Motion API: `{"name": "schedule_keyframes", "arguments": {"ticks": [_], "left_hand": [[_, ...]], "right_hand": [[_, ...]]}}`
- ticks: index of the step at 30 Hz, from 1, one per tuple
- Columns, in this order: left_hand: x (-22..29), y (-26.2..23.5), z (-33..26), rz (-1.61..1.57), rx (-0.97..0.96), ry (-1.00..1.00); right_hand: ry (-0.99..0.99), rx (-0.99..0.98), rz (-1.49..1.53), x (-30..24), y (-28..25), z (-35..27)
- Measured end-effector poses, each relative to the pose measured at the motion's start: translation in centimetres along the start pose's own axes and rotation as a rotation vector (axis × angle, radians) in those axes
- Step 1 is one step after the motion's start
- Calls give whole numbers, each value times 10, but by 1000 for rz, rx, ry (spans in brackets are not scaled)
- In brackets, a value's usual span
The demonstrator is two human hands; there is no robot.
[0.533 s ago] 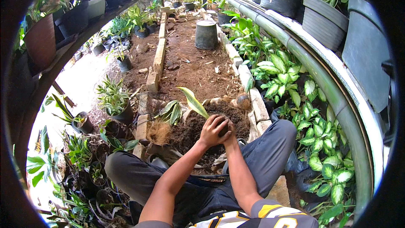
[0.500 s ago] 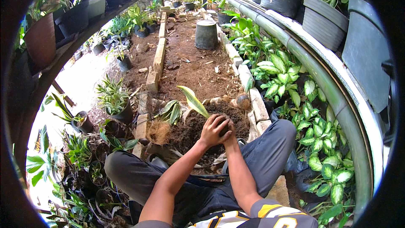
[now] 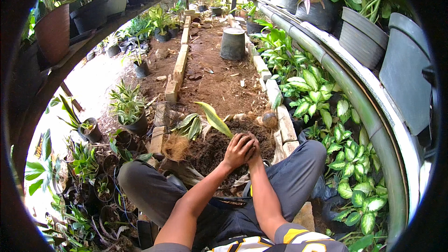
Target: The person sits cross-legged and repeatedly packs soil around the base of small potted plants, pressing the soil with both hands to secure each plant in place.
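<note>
My left hand (image 3: 237,151) and my right hand (image 3: 255,151) are cupped together, closed around the base of a snake plant (image 3: 214,120). Its one long yellow-green leaf leans up and to the left out of my grip. My fingers hide the root end. Beneath and beyond the hands lies a heap of dark loose soil (image 3: 210,147). A clump of brown coconut fibre (image 3: 175,147) rests at the left edge of the heap, with some striped cut leaves (image 3: 190,124) just behind it.
My bent knees flank the soil. Stone blocks (image 3: 180,67) edge the brown earth bed, where an upturned black pot (image 3: 233,44) stands. Potted plants (image 3: 134,119) crowd the left; leafy variegated plants (image 3: 359,191) and a bamboo rail (image 3: 359,100) run along the right.
The hands have closed more tightly together, covering the dark gap that showed between them. The view has tilted slightly, so the surroundings sit a little lower and further right.
</note>
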State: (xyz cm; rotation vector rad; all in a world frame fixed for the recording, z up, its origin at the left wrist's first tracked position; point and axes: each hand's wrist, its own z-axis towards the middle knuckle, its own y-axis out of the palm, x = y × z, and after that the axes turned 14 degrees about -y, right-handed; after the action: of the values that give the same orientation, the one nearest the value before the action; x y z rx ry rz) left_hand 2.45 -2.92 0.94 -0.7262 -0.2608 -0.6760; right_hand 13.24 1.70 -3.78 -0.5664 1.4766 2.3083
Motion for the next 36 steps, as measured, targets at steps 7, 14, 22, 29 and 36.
{"name": "schedule_keyframes", "arguments": {"ticks": [7, 14, 22, 29, 36], "left_hand": [[-4, -4, 11, -102, -170, 12], [-5, -3, 25, -112, -165, 92], [-16, -1, 5, -128, -80, 46], [-26, -4, -3, -162, -64, 1], [-12, -4, 9, -161, -18, -68]], "right_hand": [[101, 110, 85, -3, -16, 5], [51, 127, 115, -9, -2, 0], [241, 173, 186, 14, -30, 2], [355, 372, 170, 23, -18, 4], [264, 318, 49, -7, 19, 13]]}}
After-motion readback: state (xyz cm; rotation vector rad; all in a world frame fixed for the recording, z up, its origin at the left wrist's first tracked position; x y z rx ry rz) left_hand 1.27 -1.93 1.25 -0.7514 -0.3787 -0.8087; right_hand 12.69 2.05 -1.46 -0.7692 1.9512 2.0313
